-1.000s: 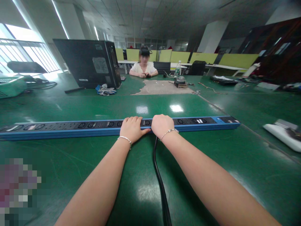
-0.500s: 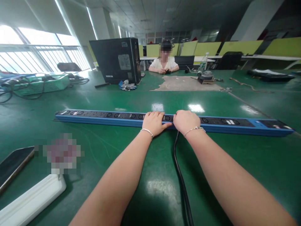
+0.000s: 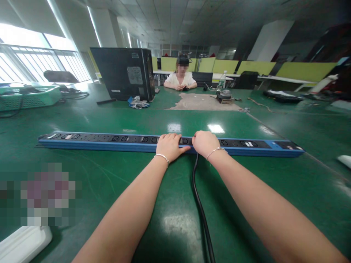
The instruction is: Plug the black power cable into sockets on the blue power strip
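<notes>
Power strip (image 3: pixel 134 144) on table (image 3: pixel 109 120), gloves (image 3: pixel 138 103) behind

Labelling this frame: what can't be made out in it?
All in the head view:
Upper end of the cable: hidden by the right hand.
Face of the strip under the left hand: covered.
Cable's lower run: cut off by the bottom edge.
Basket: cut off by the left edge.
Pixelated patch, lower left: content masked.

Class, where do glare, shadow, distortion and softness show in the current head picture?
Head view, left: daylight overexposes the railed window; head view, centre: glare patches on the glossy green tabletop, the long blue power strip fairly sharp; head view, below: shadow beside the right forearm; head view, background: wide-angle stretch slants the black boxy computer tower; head view, right: blurred outer edge.
</notes>
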Tool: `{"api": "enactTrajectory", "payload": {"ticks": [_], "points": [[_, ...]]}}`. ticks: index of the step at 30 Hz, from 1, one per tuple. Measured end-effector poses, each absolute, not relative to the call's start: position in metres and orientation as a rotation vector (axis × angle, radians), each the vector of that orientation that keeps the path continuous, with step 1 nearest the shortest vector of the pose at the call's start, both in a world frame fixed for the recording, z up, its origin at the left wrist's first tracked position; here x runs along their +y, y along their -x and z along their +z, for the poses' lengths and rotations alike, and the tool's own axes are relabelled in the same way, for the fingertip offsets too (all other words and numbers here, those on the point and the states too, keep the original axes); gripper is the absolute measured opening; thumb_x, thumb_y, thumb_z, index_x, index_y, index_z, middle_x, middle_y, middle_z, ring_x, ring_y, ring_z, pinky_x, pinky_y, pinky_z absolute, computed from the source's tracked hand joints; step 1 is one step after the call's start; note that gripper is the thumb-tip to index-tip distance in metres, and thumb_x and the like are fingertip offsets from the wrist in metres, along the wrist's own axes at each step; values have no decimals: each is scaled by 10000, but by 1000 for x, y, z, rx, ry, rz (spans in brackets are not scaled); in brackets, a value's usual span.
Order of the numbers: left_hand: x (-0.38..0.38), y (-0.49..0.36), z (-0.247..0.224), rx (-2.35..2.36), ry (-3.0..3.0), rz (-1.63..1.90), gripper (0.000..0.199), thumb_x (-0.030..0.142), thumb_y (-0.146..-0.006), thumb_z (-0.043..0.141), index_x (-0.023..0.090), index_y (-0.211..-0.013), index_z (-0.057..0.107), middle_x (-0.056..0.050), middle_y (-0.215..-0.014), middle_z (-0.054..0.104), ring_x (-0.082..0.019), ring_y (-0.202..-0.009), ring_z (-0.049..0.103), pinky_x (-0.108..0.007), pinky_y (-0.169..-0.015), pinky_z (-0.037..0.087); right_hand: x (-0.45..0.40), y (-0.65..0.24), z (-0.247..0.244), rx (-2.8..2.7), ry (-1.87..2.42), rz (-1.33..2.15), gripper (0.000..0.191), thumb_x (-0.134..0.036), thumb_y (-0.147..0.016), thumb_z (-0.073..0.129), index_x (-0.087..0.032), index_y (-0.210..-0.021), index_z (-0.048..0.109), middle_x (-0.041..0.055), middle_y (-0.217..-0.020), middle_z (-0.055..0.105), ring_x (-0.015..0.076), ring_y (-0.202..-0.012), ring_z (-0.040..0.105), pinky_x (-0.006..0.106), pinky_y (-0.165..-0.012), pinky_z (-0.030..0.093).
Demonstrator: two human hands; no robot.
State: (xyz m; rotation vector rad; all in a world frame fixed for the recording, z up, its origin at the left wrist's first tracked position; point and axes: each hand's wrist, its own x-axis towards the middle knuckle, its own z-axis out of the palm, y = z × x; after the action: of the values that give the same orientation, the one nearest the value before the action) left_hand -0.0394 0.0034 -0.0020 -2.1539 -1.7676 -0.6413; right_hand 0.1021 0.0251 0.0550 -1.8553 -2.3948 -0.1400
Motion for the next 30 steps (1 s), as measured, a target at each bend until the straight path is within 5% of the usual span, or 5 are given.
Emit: {"api": "enactTrajectory", "payload": {"ticks": [7, 12, 18, 30], "points": [[4, 40, -2, -1801, 2160, -635, 626, 690, -747, 404, 213, -1126, 550, -60, -1090, 631, -227, -1043, 536, -371, -905, 355, 31, -105, 103, -2259, 1693, -79, 355, -323, -857, 369, -168, -953, 674, 100, -886, 688, 189, -843, 629, 268, -738, 448], [3, 39, 1, -1830, 2163, -623, 625, 683, -763, 383, 217, -1147, 544, -72, -1132, 615, -238, -1075, 522, -377, -927, 342, 57, -140, 148, -2356, 1710, -19, 344, -351, -840, 425, -136, -966, 662, 59, -693, 672, 165, -691, 620, 251, -673, 438], [3, 39, 3, -1838, 2192, -582, 640, 686, -768, 362, 210, -1157, 539, -79, -1144, 609, -236, -1085, 513, -377, -933, 336, 66, -227, 114, -2345, 2203, 92, 423, -415, -857, 374, -123, -784, 671, 78, -615, 651, 165, -568, 589, 264, -563, 396], [1, 38, 4, -1861, 2183, -562, 628, 675, -773, 368, 220, -1173, 533, -79, -1166, 601, -239, -1108, 505, -368, -951, 328, 71, -251, 73, -2345, 2330, -9, 430, -382, -868, 349, -50, -1038, 564, 208, -973, 644, 253, -916, 615, 308, -719, 423]]}}
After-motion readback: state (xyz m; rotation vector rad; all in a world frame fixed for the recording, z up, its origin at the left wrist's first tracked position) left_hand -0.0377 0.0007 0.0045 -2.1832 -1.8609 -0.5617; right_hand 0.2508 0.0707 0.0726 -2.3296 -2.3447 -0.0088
